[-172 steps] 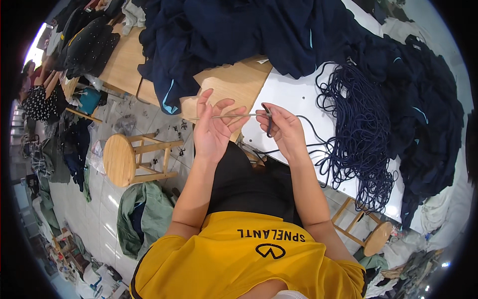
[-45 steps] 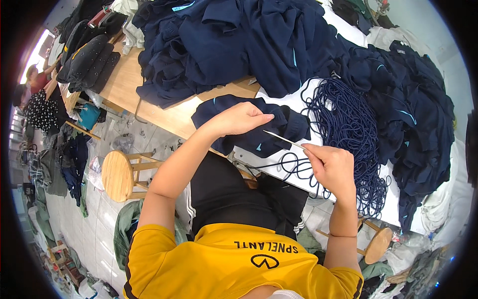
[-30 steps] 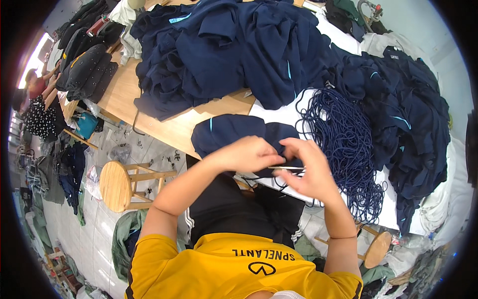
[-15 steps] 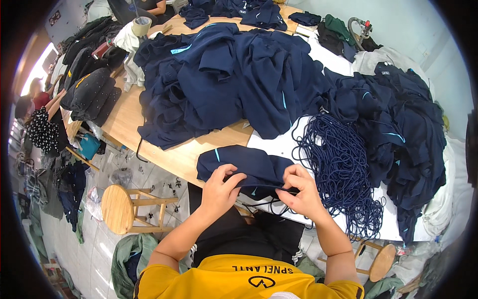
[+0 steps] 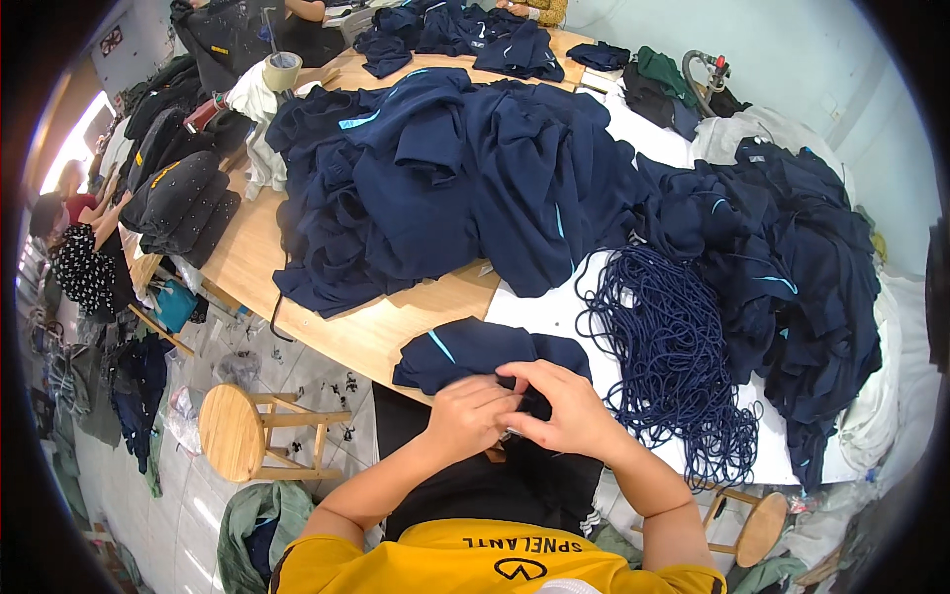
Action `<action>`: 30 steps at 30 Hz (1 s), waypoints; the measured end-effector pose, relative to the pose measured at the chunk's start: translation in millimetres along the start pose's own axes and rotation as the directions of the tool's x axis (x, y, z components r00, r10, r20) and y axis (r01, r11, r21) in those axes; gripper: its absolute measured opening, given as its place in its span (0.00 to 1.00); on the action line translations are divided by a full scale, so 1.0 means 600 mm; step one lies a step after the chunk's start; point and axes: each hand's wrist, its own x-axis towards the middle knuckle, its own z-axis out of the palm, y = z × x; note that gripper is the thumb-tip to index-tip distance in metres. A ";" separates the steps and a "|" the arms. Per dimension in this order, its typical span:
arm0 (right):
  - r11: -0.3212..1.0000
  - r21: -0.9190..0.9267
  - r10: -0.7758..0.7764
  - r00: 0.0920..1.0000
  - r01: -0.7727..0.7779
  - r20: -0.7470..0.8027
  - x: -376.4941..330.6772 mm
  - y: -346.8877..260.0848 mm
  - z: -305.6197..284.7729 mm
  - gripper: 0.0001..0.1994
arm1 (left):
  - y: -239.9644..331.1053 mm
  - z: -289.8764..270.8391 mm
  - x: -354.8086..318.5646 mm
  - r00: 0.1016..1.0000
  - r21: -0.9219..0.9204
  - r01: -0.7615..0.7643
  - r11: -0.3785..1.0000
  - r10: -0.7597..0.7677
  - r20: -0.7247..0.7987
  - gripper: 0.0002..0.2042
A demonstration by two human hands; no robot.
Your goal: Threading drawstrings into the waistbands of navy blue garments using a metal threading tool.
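Note:
A folded navy garment (image 5: pixel 465 346) with a light blue stripe lies at the table's near edge. Its near edge is gathered up between my two hands. My left hand (image 5: pixel 473 416) is closed on that edge, fingers bunched together. Close beside it, my right hand (image 5: pixel 562 408) curls thumb and fingers around a dark fold of the same garment. My fingers hide what lies between the hands, so I cannot tell whether a cord is there. To the right, a tangled heap of navy cords (image 5: pixel 663 346) hangs over the table's near edge.
A large pile of navy garments (image 5: pixel 426 188) covers the middle of the wooden table (image 5: pixel 346 342). Another navy pile (image 5: pixel 782 238) lies to the right. Dark caps (image 5: pixel 183 203) stand at the left. Wooden stools (image 5: pixel 233 431) flank me. A person (image 5: pixel 84 257) works at far left.
Both hands have come together at the garment's near edge, drawing it toward me. Before, they were apart, stretching the edge between them. The view has shifted slightly.

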 end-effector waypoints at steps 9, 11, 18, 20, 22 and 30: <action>0.989 -0.016 0.140 0.967 -0.147 -0.214 -0.024 0.006 -0.042 0.08 | -0.029 -0.059 -0.015 0.978 0.182 0.207 0.961 -0.200 -0.060 0.20; 0.994 -0.061 0.072 0.974 -0.087 -0.212 -0.024 0.009 -0.033 0.09 | -0.015 -0.049 -0.006 0.974 0.062 0.226 0.972 -0.226 -0.008 0.18; 0.980 -0.193 0.019 0.989 -0.047 -0.145 -0.023 -0.009 -0.030 0.10 | 0.007 -0.059 -0.002 0.894 -0.118 0.205 0.972 -0.136 0.426 0.09; 0.973 -0.224 0.011 0.987 -0.048 -0.160 -0.024 -0.017 -0.018 0.10 | 0.020 -0.065 0.006 0.895 -0.106 0.186 0.977 -0.124 0.428 0.09; 0.974 -0.225 -0.034 0.989 0.000 -0.147 -0.027 -0.014 0.002 0.10 | 0.025 -0.062 0.007 0.899 -0.069 0.107 0.992 -0.067 0.433 0.08; 0.979 0.109 0.193 0.958 -0.173 -0.213 -0.036 -0.039 0.003 0.24 | 0.009 -0.083 0.027 0.948 0.034 -0.084 0.996 0.069 0.309 0.09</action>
